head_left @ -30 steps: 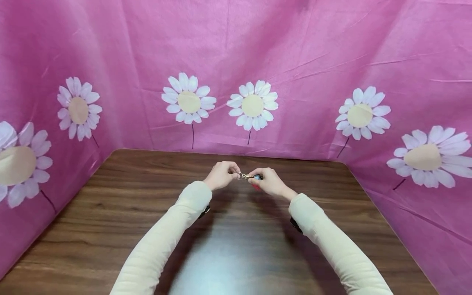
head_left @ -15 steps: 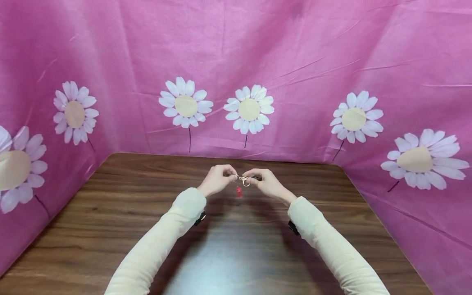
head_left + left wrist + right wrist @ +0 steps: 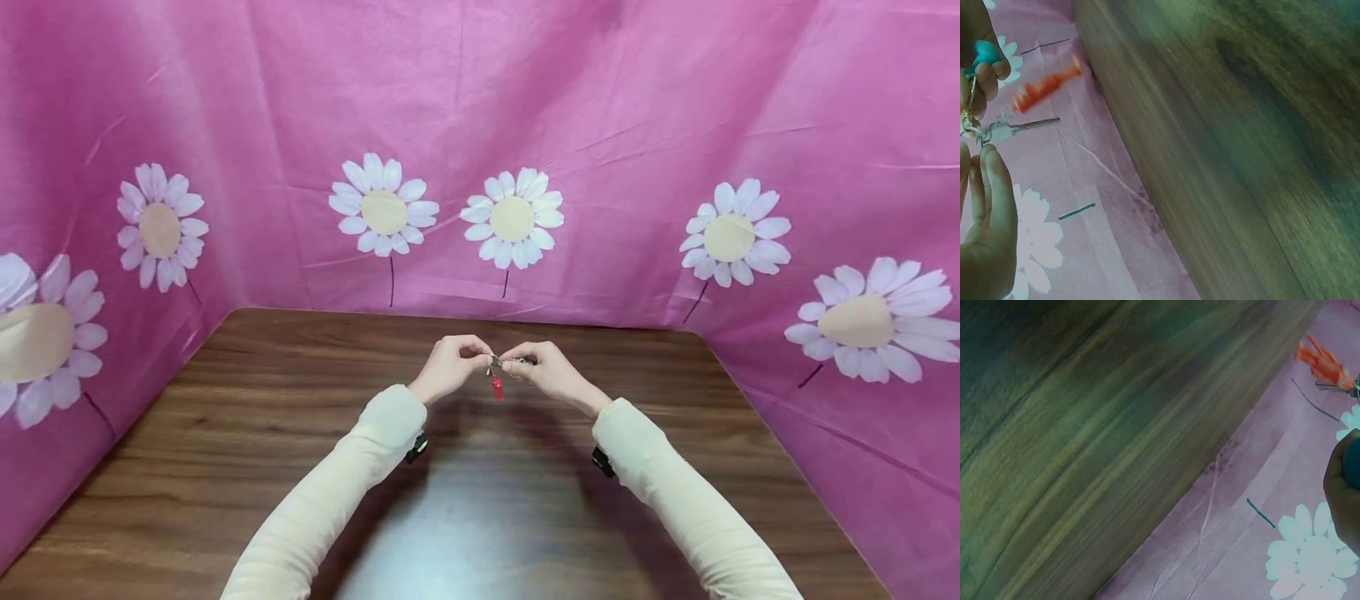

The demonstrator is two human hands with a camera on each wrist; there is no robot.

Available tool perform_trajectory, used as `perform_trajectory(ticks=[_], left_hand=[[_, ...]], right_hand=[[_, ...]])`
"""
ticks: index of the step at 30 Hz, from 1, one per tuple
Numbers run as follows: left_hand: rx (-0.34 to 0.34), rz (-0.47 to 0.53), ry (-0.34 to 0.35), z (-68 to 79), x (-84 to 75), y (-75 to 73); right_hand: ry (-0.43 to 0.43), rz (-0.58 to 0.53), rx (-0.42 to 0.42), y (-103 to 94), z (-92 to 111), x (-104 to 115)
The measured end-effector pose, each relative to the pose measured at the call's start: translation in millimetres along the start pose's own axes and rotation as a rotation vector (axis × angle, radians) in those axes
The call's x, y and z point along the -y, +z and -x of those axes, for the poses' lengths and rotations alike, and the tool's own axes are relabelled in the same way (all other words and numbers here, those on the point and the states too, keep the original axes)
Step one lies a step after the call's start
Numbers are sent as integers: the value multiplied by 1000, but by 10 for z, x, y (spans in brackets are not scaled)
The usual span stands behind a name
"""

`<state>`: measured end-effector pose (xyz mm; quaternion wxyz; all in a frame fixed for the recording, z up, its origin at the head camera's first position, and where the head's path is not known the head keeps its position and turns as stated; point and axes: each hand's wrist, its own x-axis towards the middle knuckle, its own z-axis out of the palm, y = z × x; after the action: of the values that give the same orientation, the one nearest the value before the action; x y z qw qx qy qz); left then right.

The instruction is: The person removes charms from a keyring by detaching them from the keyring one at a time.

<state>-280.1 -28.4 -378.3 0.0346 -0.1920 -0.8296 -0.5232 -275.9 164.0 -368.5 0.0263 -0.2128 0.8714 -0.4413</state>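
Both hands meet above the far half of the table, working on one keychain. My left hand (image 3: 448, 367) pinches a small metal ring (image 3: 982, 135) with thumb and fingertips. A silver key (image 3: 1035, 125) and a red-orange charm (image 3: 1047, 84) stick out from that ring; in the head view the red charm (image 3: 497, 388) dangles below the fingertips. My right hand (image 3: 550, 371) holds the gold clasp (image 3: 970, 103) end, a teal charm (image 3: 987, 53) by its fingers. In the right wrist view the teal charm (image 3: 1352, 464) shows partly at the edge, most of that hand being cut off.
A brown wood-grain table (image 3: 225, 450) lies under both forearms. Behind it and at both sides hangs a pink cloth (image 3: 600, 83) printed with white daisies. Dark straps (image 3: 603, 461) with cameras sit at the wrists.
The hands have drawn closer together. The red charm, near the right hand at first, now hangs below the fingertips between them. The gold ring that hung down half a second ago is mostly covered.
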Motion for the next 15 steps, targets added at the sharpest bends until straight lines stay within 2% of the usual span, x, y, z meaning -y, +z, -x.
perform_trajectory(ticks=[8, 15], left_hand=[[-32, 29, 23, 45, -10, -38], [-44, 84, 57, 71, -9, -13]], right_hand=[[-99, 121, -54, 37, 8, 81], [-315, 360, -125, 47, 4, 59]])
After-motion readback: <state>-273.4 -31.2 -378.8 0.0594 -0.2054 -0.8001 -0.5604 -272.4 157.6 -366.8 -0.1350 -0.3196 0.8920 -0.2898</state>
